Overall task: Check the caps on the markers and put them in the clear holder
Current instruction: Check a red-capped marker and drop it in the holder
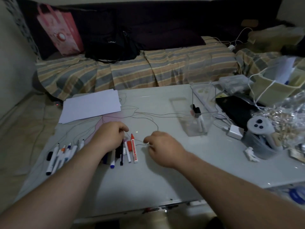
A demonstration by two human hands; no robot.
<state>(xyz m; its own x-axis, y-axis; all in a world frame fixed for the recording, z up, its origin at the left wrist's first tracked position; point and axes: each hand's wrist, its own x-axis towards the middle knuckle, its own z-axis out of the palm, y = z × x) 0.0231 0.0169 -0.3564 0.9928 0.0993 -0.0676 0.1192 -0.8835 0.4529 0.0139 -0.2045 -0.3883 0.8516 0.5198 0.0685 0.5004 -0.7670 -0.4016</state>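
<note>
Several markers (61,156) lie in a row on the left of the white table (148,179). A red marker (134,150) and a few thin pens (122,152) lie beside my left hand (110,138), which rests curled on top of this group; whether it grips one is hidden. My right hand (162,147) hovers just right of the red marker with fingers loosely curled and nothing visible in them. The clear holder (202,108) stands at the back right and holds two markers (198,120) with dark caps.
White paper sheets (92,105) lie at the back left. On the right sit a white game controller (260,126), a white charger (235,131), a black case (236,108), crinkled plastic bags (287,116) and a small white figurine (251,154). A striped sofa (135,70) stands behind.
</note>
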